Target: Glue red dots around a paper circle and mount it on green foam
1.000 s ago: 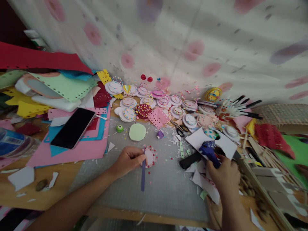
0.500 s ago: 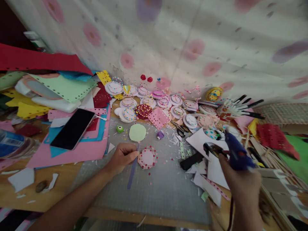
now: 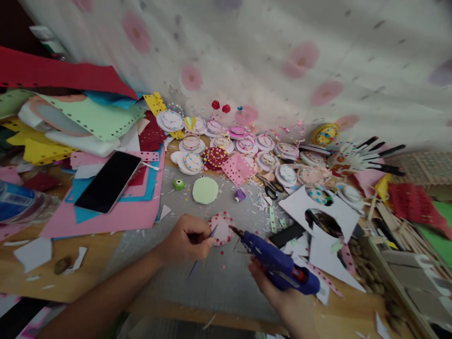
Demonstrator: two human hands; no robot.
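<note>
Purple strip (image 3: 193, 269) pinched, blue glue gun (image 3: 278, 261) near

The left hand (image 3: 189, 240) pinches the purple strip over the grey mat (image 3: 226, 292), beside the pink disc (image 3: 222, 230). The right hand (image 3: 284, 296) grasps the blue glue gun, its tip near this disc. The rim is already dotted with red — but the strip seems not yet fixed, and whether it carries glue I cannot tell. Behind are decorated discs (image 3: 246, 145); scissors (image 3: 273, 188) and paper cuttings (image 3: 326, 252) crowd the right side.
</note>
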